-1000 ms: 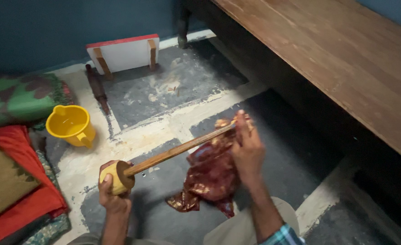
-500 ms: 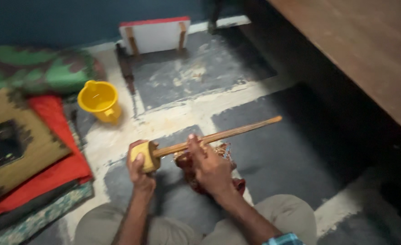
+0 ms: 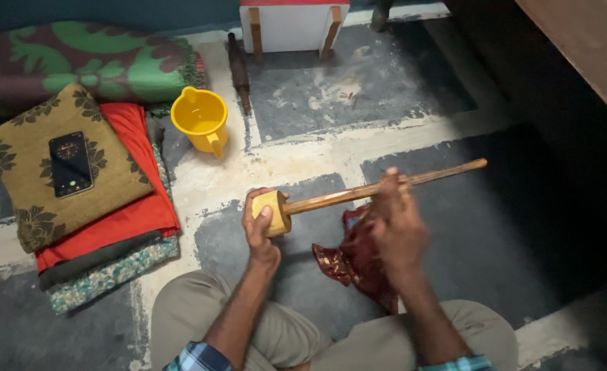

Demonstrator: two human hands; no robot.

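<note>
Head view, looking down at a seated person, legs crossed on the painted floor (image 3: pixel 296 161). Left hand (image 3: pixel 259 223) reaches forward from the lap, forearm running up the middle of frame; I see its fingers (image 3: pixel 254 209) curled shut around the round yellowish head of a wooden tool (image 3: pixel 331 199), thumb pressed on the near face. The tool's long handle runs level, up and to the right, tip free in the air. Right hand (image 3: pixel 398 227) is on the handle about midway, back of hand to camera, motion-blurred. Its fingers look closed over the handle and a dark red cloth (image 3: pixel 355 257), but I cannot tell how firm the grip is. The cloth hangs below the handle between the knees, gold trim showing at its lower edge.

Containers: one yellow plastic jug (image 3: pixel 200 120) upright on the floor, well apart from the hands, handle toward camera. I see nothing inside it; the interior looks plain yellow.

Left of the jug is a stack of folded cloths (image 3: pixel 131 213), a brown patterned cushion (image 3: pixel 28 185) on top, a dark phone (image 3: pixel 70 165) lying flat on that. A small white stool (image 3: pixel 293 24) lies at top, a dark rolling pin (image 3: pixel 239 69) just beside it.
</note>
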